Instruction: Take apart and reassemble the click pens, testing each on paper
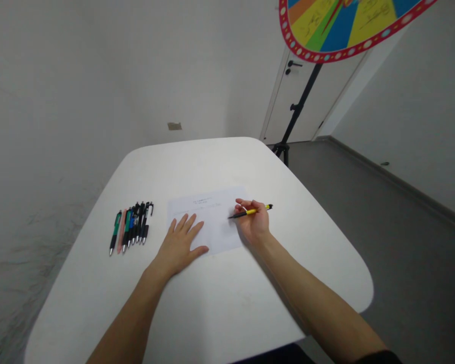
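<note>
A sheet of white paper (220, 230) with a few lines of small writing near its top lies on the white table. My left hand (181, 245) rests flat on the paper's lower left part, fingers spread. In my right hand (256, 225), over the paper's right edge, is a yellow and black pen (250, 212). The pen slants, its dark tip pointing left above the sheet; whether the tip touches the paper I cannot tell. To the left of the paper, several pens (132, 225) lie side by side in a row, mostly black, with green, blue and pink ones among them.
The white table (197, 156) has rounded corners and stands close to a grey-white wall (98, 76). Behind it at the right, a colourful prize wheel (337, 30) stands on a black tripod (302, 103) in front of a white door (293, 83).
</note>
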Action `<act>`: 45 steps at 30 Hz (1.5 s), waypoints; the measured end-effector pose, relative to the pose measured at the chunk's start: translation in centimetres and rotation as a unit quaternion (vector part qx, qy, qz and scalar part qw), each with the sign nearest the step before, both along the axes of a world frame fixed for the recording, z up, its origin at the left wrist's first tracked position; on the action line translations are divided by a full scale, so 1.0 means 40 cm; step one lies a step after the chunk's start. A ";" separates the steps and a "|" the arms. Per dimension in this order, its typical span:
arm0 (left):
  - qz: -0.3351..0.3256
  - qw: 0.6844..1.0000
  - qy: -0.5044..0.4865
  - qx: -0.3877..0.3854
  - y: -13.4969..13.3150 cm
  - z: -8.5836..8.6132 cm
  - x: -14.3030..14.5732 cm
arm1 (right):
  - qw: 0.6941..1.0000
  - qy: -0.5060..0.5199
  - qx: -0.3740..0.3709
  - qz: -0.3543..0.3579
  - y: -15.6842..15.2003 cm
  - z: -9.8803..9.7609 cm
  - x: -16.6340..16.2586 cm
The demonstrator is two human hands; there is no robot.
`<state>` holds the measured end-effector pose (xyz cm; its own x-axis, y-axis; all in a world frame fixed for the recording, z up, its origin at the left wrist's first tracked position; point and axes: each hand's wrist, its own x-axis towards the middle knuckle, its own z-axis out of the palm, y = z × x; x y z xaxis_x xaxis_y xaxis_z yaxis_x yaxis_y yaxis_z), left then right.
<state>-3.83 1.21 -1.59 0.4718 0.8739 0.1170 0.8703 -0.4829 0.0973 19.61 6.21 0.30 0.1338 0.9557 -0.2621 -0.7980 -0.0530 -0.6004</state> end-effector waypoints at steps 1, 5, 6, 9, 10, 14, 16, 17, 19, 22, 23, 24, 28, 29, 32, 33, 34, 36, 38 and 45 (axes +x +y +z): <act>-0.001 1.000 -0.004 0.002 0.001 -0.001 -0.001 | 1.000 -0.028 0.011 0.002 0.003 0.001 0.001; 0.000 1.000 -0.009 0.001 0.001 -0.003 -0.003 | 0.985 -0.156 0.036 0.057 0.026 0.010 0.010; 0.000 1.000 -0.008 -0.001 0.001 -0.003 -0.003 | 0.980 -0.187 0.040 0.060 0.036 0.011 0.012; 0.000 1.000 -0.004 -0.004 0.001 -0.003 -0.002 | 0.952 -0.295 0.066 0.051 0.070 0.007 0.015; 0.001 1.000 -0.002 -0.004 0.001 -0.003 -0.002 | 0.938 -0.337 0.071 0.048 0.081 0.003 0.016; 0.002 1.000 -0.002 0.002 0.002 -0.003 -0.003 | 0.885 -0.451 0.096 0.068 0.112 -0.020 0.013; 0.003 1.000 -0.002 -0.002 0.002 -0.001 -0.002 | 0.865 -0.484 0.114 0.066 0.119 -0.028 0.012; 0.004 1.000 -0.002 -0.005 0.002 0.001 -0.001 | 0.857 -0.496 0.123 0.066 0.122 -0.031 0.011; 0.006 1.000 -0.001 -0.011 0.002 0.004 0.000 | 0.845 -0.512 0.136 0.073 0.124 -0.035 0.011; 0.009 1.000 -0.002 -0.015 0.002 0.005 0.001 | 0.839 -0.520 0.136 0.082 0.126 -0.037 0.013; 0.009 1.000 -0.004 -0.014 0.002 0.004 0.001 | 0.839 -0.522 0.133 0.083 0.127 -0.037 0.014; 0.008 1.000 -0.006 -0.012 0.002 0.002 0.000 | 0.838 -0.523 0.130 0.083 0.127 -0.037 0.014; 0.004 1.000 -0.013 0.000 0.003 -0.004 -0.002 | 0.834 -0.533 0.122 0.080 0.128 -0.036 0.014; 0.004 1.000 -0.014 0.001 0.003 -0.004 -0.002 | 0.832 -0.535 0.122 0.079 0.128 -0.035 0.014; 0.006 1.000 -0.011 -0.005 0.003 -0.002 -0.001 | 0.828 -0.540 0.128 0.078 0.129 -0.035 0.013; 0.007 1.000 -0.009 -0.008 0.003 -0.001 0.000 | 0.827 -0.542 0.130 0.078 0.129 -0.035 0.012; 0.008 1.000 -0.008 -0.010 0.003 -0.001 0.000 | 0.826 -0.543 0.131 0.078 0.130 -0.036 0.012; 0.007 1.000 -0.009 -0.009 0.003 -0.002 0.000 | 0.823 -0.547 0.132 0.078 0.132 -0.037 0.011; 0.005 1.000 -0.015 -0.002 0.003 -0.005 -0.002 | 0.822 -0.548 0.133 0.079 0.135 -0.039 0.012; 0.001 1.000 -0.020 0.002 0.003 -0.010 -0.005 | 0.820 -0.550 0.135 0.083 0.138 -0.041 0.015</act>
<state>-4.02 1.34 -2.00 0.4651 0.8742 0.1395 0.8665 -0.4819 0.1305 20.20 11.71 -1.34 0.0092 0.9882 0.1530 0.2402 0.1463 -0.9596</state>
